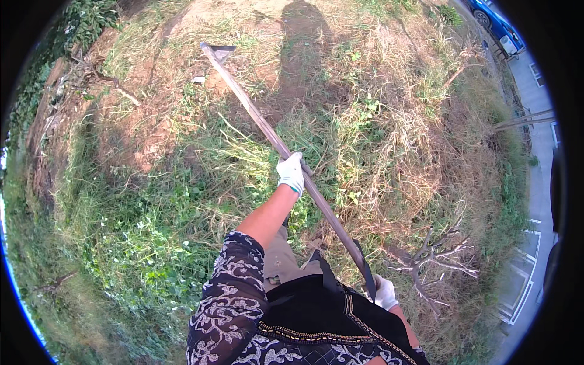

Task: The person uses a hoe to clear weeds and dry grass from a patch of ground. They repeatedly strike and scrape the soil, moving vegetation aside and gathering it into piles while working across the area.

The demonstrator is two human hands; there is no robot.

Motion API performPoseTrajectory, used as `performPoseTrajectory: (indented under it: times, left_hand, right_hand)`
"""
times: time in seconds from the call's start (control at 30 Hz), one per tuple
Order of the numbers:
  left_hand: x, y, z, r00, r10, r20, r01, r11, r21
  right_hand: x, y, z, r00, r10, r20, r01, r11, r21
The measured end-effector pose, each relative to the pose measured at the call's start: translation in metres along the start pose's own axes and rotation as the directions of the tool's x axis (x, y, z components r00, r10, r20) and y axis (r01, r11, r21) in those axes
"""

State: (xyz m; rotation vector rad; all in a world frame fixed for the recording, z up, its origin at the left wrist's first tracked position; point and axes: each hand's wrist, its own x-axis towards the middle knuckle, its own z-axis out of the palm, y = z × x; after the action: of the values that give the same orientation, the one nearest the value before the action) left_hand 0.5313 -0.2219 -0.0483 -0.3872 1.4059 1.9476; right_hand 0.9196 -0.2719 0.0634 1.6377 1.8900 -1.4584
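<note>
A long-handled hoe slants across the view, its wooden handle (253, 109) running from upper left to my right hip. Its metal blade (223, 54) is at the far end, over dry grass and bare soil. My left hand (290, 171), in a white work glove, is closed around the middle of the handle. Low beside my hip, my right hand (386, 292), also gloved in white, grips the handle's near end. A dark strap (368, 278) partly hides that grip.
Cut dry grass (392, 150) covers much of the ground, with green weeds (150, 246) at left. A bare branched stump (422, 260) stands right of my right hand. Further right run a paved strip (524, 269) and a blue vehicle (499, 23). Leafy shrubs (91, 23) edge the upper left.
</note>
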Motion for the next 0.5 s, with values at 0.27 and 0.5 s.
performPoseTrajectory:
  times: [0.27, 0.5]
  left_hand:
    - [0.060, 0.018, -0.032, 0.974, 0.226, -0.010, -0.223, 0.965, 0.137]
    - [-0.134, -0.186, -0.076, 0.824, -0.318, -0.469, 0.545, 0.672, 0.501]
  right_hand:
    - [0.102, -0.111, 0.053, 0.969, -0.222, 0.103, 0.245, 0.908, -0.339]
    - [-0.052, -0.002, -0.037, 0.850, 0.496, 0.179, -0.397, 0.824, -0.404]
